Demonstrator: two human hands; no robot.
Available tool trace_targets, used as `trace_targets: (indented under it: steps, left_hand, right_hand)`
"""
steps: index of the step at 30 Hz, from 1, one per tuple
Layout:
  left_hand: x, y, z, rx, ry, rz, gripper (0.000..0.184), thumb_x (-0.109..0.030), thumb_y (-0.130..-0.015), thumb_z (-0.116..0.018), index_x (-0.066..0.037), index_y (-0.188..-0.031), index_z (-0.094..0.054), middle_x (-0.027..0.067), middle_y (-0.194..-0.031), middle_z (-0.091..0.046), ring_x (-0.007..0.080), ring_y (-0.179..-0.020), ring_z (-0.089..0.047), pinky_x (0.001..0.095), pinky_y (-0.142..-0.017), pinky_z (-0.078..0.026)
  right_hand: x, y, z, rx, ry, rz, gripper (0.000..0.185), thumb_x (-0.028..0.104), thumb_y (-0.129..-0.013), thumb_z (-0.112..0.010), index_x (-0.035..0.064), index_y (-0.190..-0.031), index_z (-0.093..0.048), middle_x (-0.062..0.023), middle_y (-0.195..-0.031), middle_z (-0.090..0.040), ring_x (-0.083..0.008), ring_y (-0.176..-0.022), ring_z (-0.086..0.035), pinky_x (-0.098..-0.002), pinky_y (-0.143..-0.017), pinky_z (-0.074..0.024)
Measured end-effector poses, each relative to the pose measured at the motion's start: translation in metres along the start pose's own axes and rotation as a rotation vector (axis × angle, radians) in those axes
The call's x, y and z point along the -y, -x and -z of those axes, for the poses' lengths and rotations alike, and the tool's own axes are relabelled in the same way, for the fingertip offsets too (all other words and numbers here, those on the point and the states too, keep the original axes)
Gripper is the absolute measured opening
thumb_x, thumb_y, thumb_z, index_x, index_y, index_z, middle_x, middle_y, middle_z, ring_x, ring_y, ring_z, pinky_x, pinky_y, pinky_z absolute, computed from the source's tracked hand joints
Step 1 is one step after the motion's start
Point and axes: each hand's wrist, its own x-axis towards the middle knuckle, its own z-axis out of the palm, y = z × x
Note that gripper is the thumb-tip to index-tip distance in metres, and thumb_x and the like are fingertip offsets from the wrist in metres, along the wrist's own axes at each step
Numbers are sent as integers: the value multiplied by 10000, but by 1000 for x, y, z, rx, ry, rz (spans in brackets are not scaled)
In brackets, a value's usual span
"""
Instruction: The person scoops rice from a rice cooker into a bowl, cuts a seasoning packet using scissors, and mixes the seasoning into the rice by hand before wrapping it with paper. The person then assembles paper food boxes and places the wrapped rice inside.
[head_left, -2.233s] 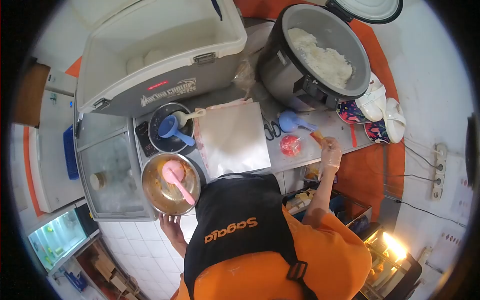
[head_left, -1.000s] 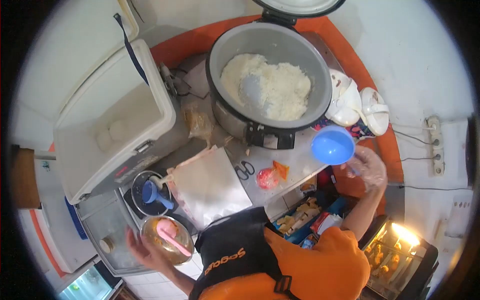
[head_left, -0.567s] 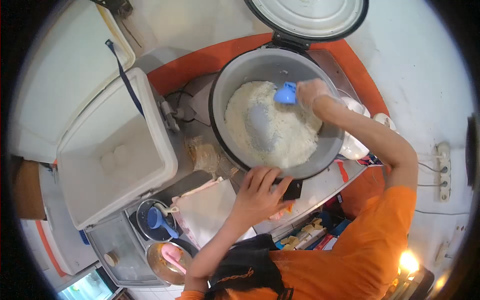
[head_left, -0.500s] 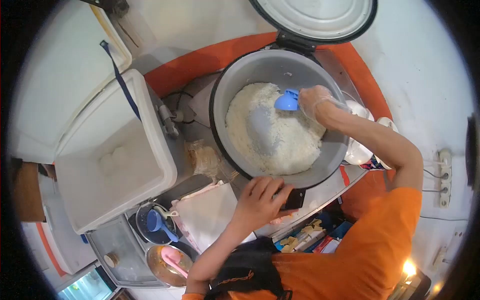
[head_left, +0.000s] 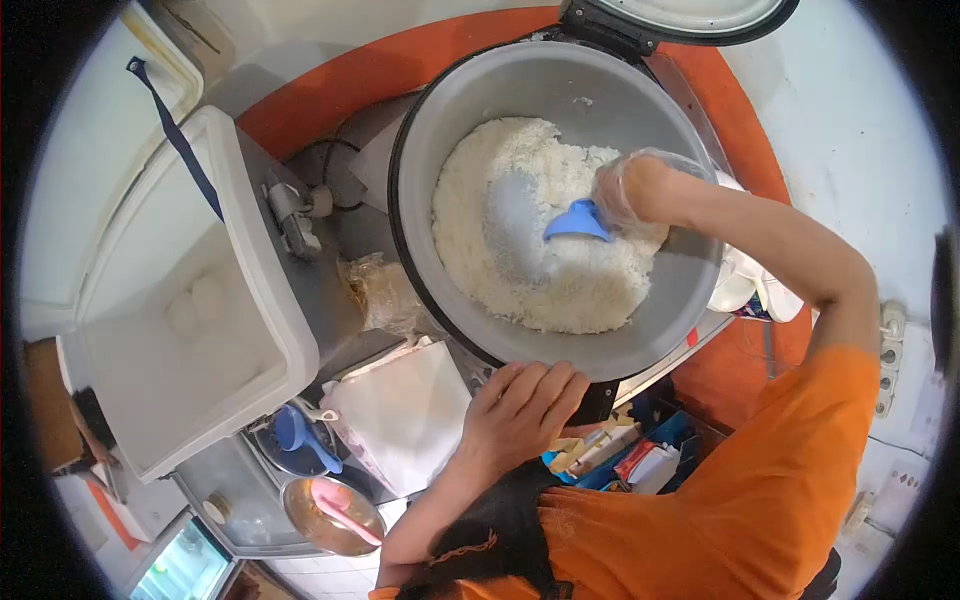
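Right hand (head_left: 645, 188) clamped on blue scoop (head_left: 580, 222), which is inside the cooker (head_left: 560, 82), down at the rice (head_left: 480, 170). Scooping looks underway, not finished; plenty of rice remains. Left hand (head_left: 522, 408) at cooker's front rim; can't tell whether it grips.

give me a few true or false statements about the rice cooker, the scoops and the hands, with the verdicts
1. The right hand holds a blue scoop inside the rice cooker. True.
2. The left hand holds a scoop too. False: it is at the rice cooker's near rim, with no scoop in view there.
3. A pink scoop lies in a metal bowl. True.
4. The cooler is shut. False: it stands open.
5. A second blue scoop lies in a dark bowl. True.
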Motion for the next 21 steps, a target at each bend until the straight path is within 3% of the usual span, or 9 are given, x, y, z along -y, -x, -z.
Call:
trace_targets:
  steps: [2, 7, 10, 13, 16, 19, 21]
  left_hand:
    - [0, 1, -2, 1, -23, -5, 439, -605, -813, -717, -254, -1072, -677, -64, -1098, -606, 145, -1049, -542, 397, -1052, -339]
    - [-3, 1, -4, -9, -40, 9, 432, -595, -809, -725, -253, -1066, -668, -67, -1085, -592, 135, -1060, -532, 443, -1068, -295]
    - [-3, 0, -2, -15, -49, 11, 427, -595, -810, -727, -255, -1059, -659, -66, -1075, -574, 138, -1075, -521, 463, -1070, -282]
    - [-5, -1, -2, -19, -41, 34, 440, -613, -807, -725, -257, -1055, -656, -54, -1073, -554, 155, -1093, -510, 469, -1073, -279]
    - [-7, -1, -3, -38, -35, 66, 475, -659, -843, -659, -243, -1071, -666, -50, -1099, -565, 142, -1125, -517, 455, -1088, -278]
    - [-7, 0, -2, -53, -48, 80, 504, -685, -851, -628, -235, -1075, -670, -44, -1115, -572, 143, -1155, -513, 447, -1083, -284]
    - [-9, 0, -3, -54, -44, 88, 516, -692, -838, -632, -233, -1071, -670, -38, -1116, -570, 152, -1169, -507, 449, -1076, -286]
  right_hand:
    - [1, -1, -2, 30, -26, 78, 182, 156, -872, -635, 33, -913, -761, -168, -936, -755, -316, -839, -738, -421, -671, -585]
    - [22, 0, 11, 69, -225, 128, 210, 180, -884, -620, 12, -844, -740, -181, -882, -737, -345, -793, -715, -430, -659, -580]
    - [30, -3, 27, 175, -167, 284, 239, 183, -894, -597, 0, -845, -743, -195, -860, -726, -363, -795, -708, -446, -687, -582]
    - [37, -16, 5, 181, -221, 288, 264, 200, -901, -592, -9, -839, -739, -210, -861, -721, -372, -811, -709, -455, -705, -580]
    - [54, -18, -3, 125, -329, 346, 288, 212, -911, -583, -17, -822, -733, -230, -866, -713, -376, -822, -710, -466, -707, -575]
    - [80, -13, -3, -149, -340, 471, 280, 200, -923, -567, -17, -846, -727, -244, -857, -704, -400, -812, -699, -483, -705, -567]
    - [91, 3, 14, -60, -465, 346, 265, 190, -931, -554, -10, -919, -727, -243, -853, -701, -412, -811, -697, -490, -709, -566]
